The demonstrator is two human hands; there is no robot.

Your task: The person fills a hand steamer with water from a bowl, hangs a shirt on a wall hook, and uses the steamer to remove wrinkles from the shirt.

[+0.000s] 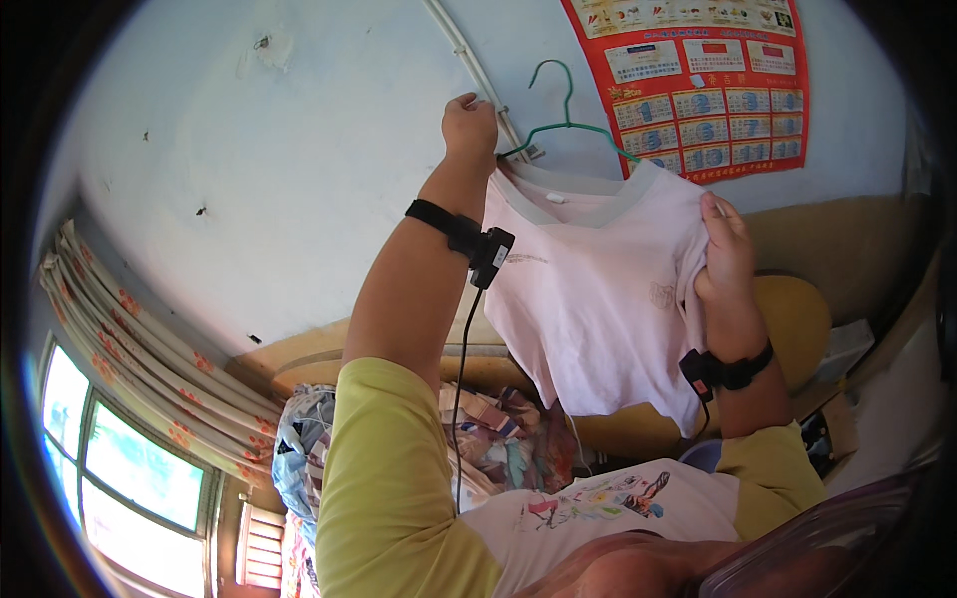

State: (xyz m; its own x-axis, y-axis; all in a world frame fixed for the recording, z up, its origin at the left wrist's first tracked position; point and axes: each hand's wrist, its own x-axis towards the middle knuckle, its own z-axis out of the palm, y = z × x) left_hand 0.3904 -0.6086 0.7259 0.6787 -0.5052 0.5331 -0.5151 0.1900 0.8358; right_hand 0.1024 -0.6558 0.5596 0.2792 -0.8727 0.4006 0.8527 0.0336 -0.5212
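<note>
A pale pink short-sleeved T-shirt (591, 299) with a grey V-neck collar hangs in front of me on a green hanger (568, 123). The hanger's hook sticks up through the air, touching no rail. My left hand (469, 123) is raised at the hanger's left end, its fingers curled; whether they grip anything is hidden. With my right hand (725, 243) I hold the shirt at its right shoulder and sleeve, thumb and fingers on the cloth. Each wrist bears a black strap with a small cabled device.
Behind the shirt, a red wall calendar (710, 97) and a white pipe (467, 56) are on the wall. Heaped clothes (501, 441) lie below, near a round yellow-brown panel (792, 321). Flowered curtains (142, 336) hang beside a window (134, 448) at left.
</note>
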